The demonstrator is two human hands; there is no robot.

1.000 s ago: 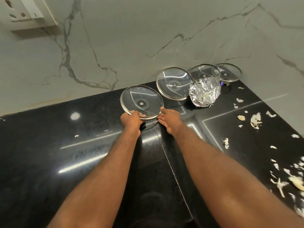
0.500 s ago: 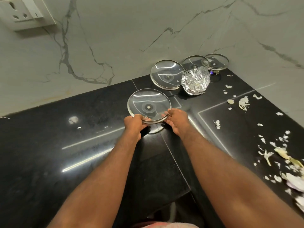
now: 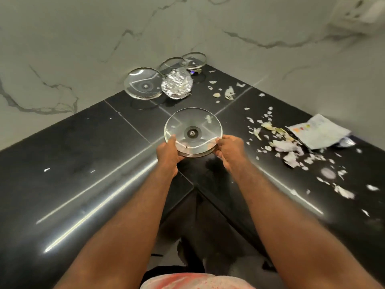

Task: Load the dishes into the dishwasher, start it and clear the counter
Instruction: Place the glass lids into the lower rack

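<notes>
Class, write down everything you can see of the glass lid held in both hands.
The glass lid is round and clear, with a metal rim, a metal fitting at its centre and a tiny hole by the near edge. It tilts towards the camera over the black counter. The left hand and right hand grip its near rim.

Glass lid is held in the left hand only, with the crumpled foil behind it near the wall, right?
No. The head view shows both hands holding the glass lid: the left hand and the right hand each grip its rim. The crumpled foil is behind it near the wall.
</notes>
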